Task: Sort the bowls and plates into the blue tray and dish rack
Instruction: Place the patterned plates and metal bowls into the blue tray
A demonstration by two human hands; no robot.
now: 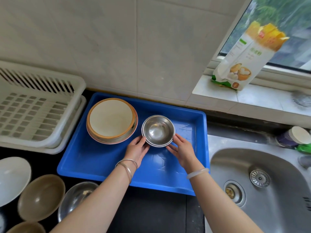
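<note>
Dark worktop under a pale tiled wall, and on it a blue tray sits between a white slatted plastic dish rack and a steel sink. Both hands are over the tray: the left hand and right hand hold a nest of shiny steel bowls from either side, fingers curled against the rims. At least two rims show, but the exact count is hard to make out. I can't tell whether the nest touches the tray floor.

Just beside it, on the tray's left, is a stack of round plates. The top one is cream with an orange edge and there's a pink rim beneath; the number is unclear.

Lower left, four bowls stand on the worktop:
- a white bowl, cut by the frame
- a brown bowl
- a second brown bowl, barely in view
- a big steel bowl, half hidden by the left forearm
</note>
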